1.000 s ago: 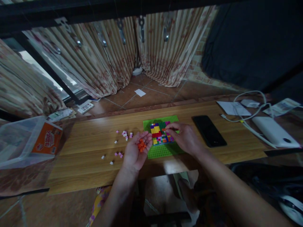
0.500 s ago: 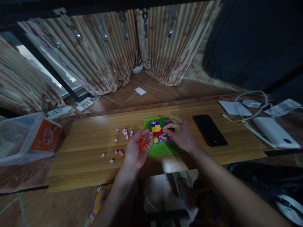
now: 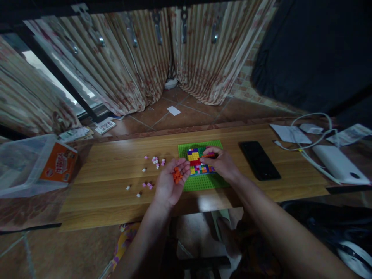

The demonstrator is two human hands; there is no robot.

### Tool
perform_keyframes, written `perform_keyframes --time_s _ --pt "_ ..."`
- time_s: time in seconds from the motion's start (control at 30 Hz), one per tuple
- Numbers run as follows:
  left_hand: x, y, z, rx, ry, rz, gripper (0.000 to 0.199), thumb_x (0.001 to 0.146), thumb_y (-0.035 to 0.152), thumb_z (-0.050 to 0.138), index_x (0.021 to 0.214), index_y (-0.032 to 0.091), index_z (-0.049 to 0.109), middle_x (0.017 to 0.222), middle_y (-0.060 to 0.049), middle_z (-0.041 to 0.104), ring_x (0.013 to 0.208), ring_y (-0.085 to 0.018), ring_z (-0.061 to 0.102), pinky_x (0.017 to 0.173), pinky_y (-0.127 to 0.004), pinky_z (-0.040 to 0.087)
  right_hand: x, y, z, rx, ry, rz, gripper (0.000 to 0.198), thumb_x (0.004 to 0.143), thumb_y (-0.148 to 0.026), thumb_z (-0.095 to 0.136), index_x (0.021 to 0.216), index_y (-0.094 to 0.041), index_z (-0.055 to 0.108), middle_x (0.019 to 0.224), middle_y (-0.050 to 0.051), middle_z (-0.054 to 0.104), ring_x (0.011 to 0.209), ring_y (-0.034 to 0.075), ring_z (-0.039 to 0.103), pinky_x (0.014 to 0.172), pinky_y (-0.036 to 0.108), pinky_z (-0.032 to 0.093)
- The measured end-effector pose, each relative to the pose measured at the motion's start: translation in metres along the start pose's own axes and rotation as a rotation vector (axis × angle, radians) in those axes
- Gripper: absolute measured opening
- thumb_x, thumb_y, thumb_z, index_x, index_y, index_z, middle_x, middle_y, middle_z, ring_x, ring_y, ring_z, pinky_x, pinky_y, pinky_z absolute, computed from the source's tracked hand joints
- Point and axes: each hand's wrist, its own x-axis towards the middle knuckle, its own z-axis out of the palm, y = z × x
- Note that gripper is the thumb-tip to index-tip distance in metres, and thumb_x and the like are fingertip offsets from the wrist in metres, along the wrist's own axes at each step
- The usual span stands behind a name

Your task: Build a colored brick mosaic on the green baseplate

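Resting palm up with its fingers loosely curled, the left hand [image 3: 168, 182] cups a small heap of orange bricks [image 3: 177, 176] just beside the green baseplate [image 3: 203, 184]. From where I stand, the right hand [image 3: 224, 164] reaches over that plate, thumb and fingertips close together at the block of coloured bricks [image 3: 193, 156] built up on it; I can't tell whether they pinch a piece. Yellow, red, blue and green show in that block, partly covered by the fingers. To the left, pink and white bricks [image 3: 150, 186] lie scattered on the wooden table [image 3: 110, 166]. Right of the plate lies a black phone [image 3: 259, 161]; farther right, a white cable [image 3: 331, 123] loops near a white device [image 3: 338, 164]. A clear plastic bin [image 3: 21, 166] stands beyond the table's left end.
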Motion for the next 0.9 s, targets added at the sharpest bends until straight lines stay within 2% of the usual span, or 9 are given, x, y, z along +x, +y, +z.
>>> perform_keyframes --time_s 0.13,0.27,0.43,0.53,0.6,0.73,0.9 --pt "0.002 -0.003 0.001 -0.001 -0.004 -0.01 0.027 0.09 0.02 0.048 0.076 0.007 0.067 0.073 -0.009 0.068 0.067 -0.011 0.064 0.066 -0.02 0.052 0.001 -0.001 0.002 0.051 -0.015 0.033 0.028 0.055 -0.041 0.078 0.068 -0.021 0.065 0.074 0.0 0.064 0.075 0.019 0.058 0.071 0.032 0.046" --pt "0.0 -0.004 0.002 -0.009 -0.035 -0.014 0.031 0.092 0.025 0.046 0.078 0.007 0.068 0.074 -0.01 0.069 0.069 -0.013 0.065 0.069 -0.022 0.053 0.001 0.003 0.003 0.067 -0.011 -0.005 0.029 0.056 -0.044 0.078 0.069 -0.021 0.066 0.078 0.001 0.064 0.076 0.019 0.059 0.073 0.033 0.046" --pt "-0.004 -0.006 0.005 -0.036 -0.133 -0.016 0.037 0.093 0.034 0.044 0.086 0.007 0.068 0.091 -0.015 0.071 0.087 -0.019 0.068 0.083 -0.029 0.052 -0.003 -0.005 -0.007 0.024 0.078 -0.154 0.02 0.068 -0.039 0.074 0.08 -0.024 0.072 0.101 0.004 0.067 0.102 0.023 0.06 0.088 0.037 0.045" --pt "-0.005 -0.007 0.007 -0.073 -0.186 -0.035 0.044 0.093 0.041 0.042 0.091 0.007 0.068 0.101 -0.017 0.07 0.097 -0.021 0.066 0.089 -0.031 0.05 -0.014 -0.02 -0.013 0.032 0.114 -0.307 0.012 0.08 -0.033 0.066 0.08 -0.023 0.071 0.093 0.003 0.067 0.094 0.02 0.062 0.082 0.034 0.048" --pt "-0.005 -0.008 0.008 -0.091 -0.207 -0.053 0.047 0.093 0.045 0.04 0.093 0.007 0.068 0.102 -0.017 0.069 0.098 -0.021 0.066 0.09 -0.031 0.05 -0.024 -0.031 -0.013 0.007 0.027 -0.391 0.011 0.084 -0.03 0.063 0.084 -0.023 0.071 0.087 0.002 0.067 0.082 0.017 0.063 0.076 0.032 0.049" --pt "-0.006 -0.008 0.009 -0.11 -0.231 -0.075 0.051 0.093 0.049 0.039 0.094 0.007 0.067 0.092 -0.013 0.068 0.083 -0.016 0.065 0.082 -0.026 0.05 -0.041 -0.045 -0.005 -0.168 -0.249 -0.555 0.018 0.091 -0.022 0.055 0.1 -0.024 0.07 0.097 0.004 0.068 0.092 0.017 0.062 0.084 0.033 0.05" --pt "-0.005 -0.009 0.009 -0.138 -0.29 -0.117 0.05 0.095 0.048 0.036 0.09 0.008 0.066 0.076 -0.008 0.064 0.07 -0.012 0.06 0.071 -0.022 0.05 -0.044 -0.046 0.002 -0.348 -0.319 -0.651 0.026 0.093 -0.018 0.05 0.113 -0.025 0.066 0.111 0.006 0.064 0.105 0.02 0.058 0.091 0.039 0.048"
